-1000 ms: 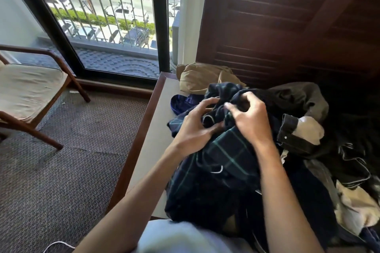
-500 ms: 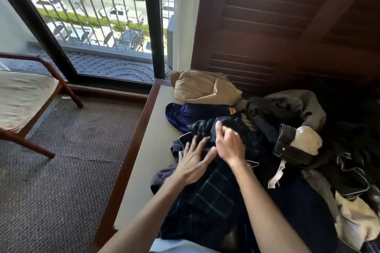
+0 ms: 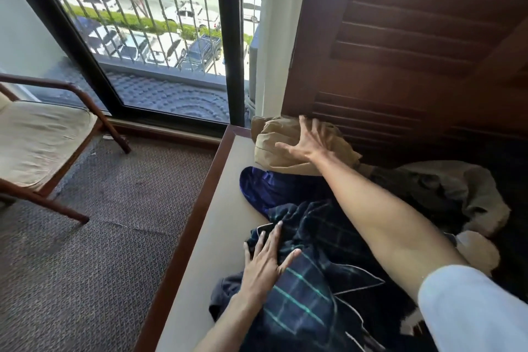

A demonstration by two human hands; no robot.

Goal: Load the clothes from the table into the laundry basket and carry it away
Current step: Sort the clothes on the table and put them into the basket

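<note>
Table (image 3: pixel 217 226): matt pale top, smooth, with a glossy dark wood edge. Plaid shirt (image 3: pixel 308 294): soft woven cloth, navy with teal lines, white piping. Blue garment (image 3: pixel 265 188) looked satiny, slight sheen. Tan bundle (image 3: pixel 285 151): matt cotton-like cloth, creased. Grey garment (image 3: pixel 463 188): matt, heavier cloth. Shutter (image 3: pixel 414 37): dark stained wood, slatted, low sheen. Chair (image 3: pixel 43 137): polished wood frame, cream cloth seat, wrinkled. Carpet (image 3: pixel 100 237): rough, tight woven pattern. Railing (image 3: pixel 137 8): thin metal bars. Sleeve (image 3: pixel 471 311): smooth white cloth.
</note>
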